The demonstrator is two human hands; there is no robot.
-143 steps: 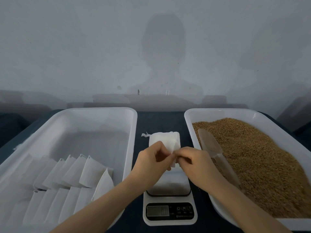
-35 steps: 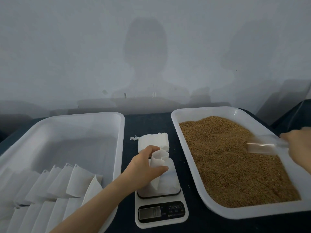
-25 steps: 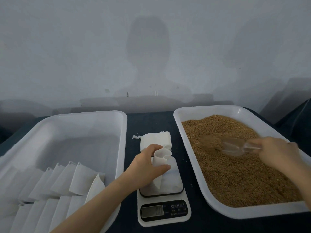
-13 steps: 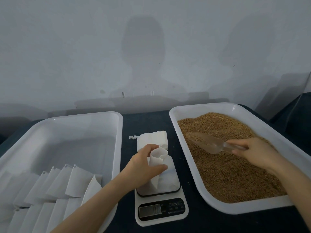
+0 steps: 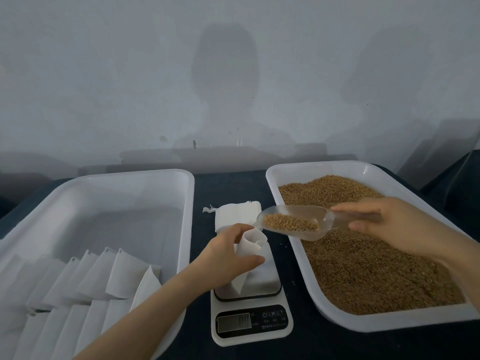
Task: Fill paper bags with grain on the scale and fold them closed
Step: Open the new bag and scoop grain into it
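On the scale (image 5: 250,323), nearest, the left hand (image 5: 228,261) grips an open bag (image 5: 250,242) upright on the platform. Just beyond, the right hand (image 5: 397,227) holds a clear scoop (image 5: 324,222) of grain (image 5: 288,222), its tip just above the bag's mouth. Left tray (image 5: 187,203) holds flat bags (image 5: 104,276); right tray (image 5: 389,323) holds more grain. Farther back lies a small stack (image 5: 236,214).

The bare left arm (image 5: 145,315) stretches from the bottom left up toward the middle. The left hand (image 5: 228,258) curls round a bag (image 5: 250,246), thumb low in front, fingers (image 5: 237,228) over the top. The right arm (image 5: 462,263) stretches in from the right edge. The right hand (image 5: 397,224), back up, pinches a scoop (image 5: 293,222) by its handle between thumb and long fingers. The hands do not touch.
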